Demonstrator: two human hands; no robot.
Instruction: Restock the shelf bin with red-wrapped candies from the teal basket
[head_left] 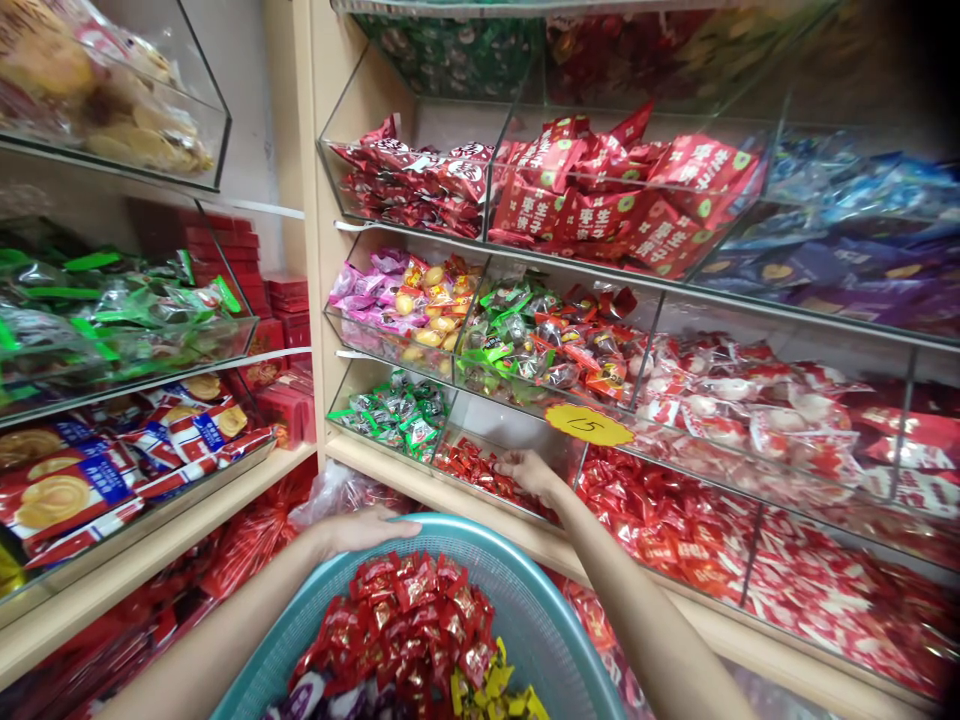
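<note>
The right hand (525, 468) is inside a clear acrylic bin (510, 425) on the lowest shelf row, palm down, with its fingers bent into the small red-wrapped candies (472, 468) lying there. The fingertips are buried among the wrappers, so I cannot tell whether they are closed on any. The left hand (367, 528) lies over the far rim of a teal plastic basket (525, 610), fingers curled over the edge and gripping it. The basket is held low, just in front of that bin.

Judging by how things lie, the work is well along. A heap of red candies (412, 620) in the same kind of wrapper already fills the middle of the basket, with a few yellow-wrapped sweets (495, 690) and purple ones (300, 695) at its near edge. The bin under the right hand looks thinly stocked, with a bare stretch of clear floor behind a shallow layer of candies. The basket's latticed wall shows above the heap, so there is room left in it.

A yellow price tag (589, 425) marked 15 is stuck on the bin front just above the right hand. The bin to the left holds green-wrapped candies (397, 410), and the one to the right is packed with red foil sweets (660, 520). The row above holds pink and yellow sweets (405, 300), a green and red mix (540, 340) and white-and-red packs (735, 410). Higher up are red packets (622, 200) and blue and purple ones (847, 230). The shelf unit on the left carries biscuit packs (67, 480) and green-sealed bags (112, 310).
</note>
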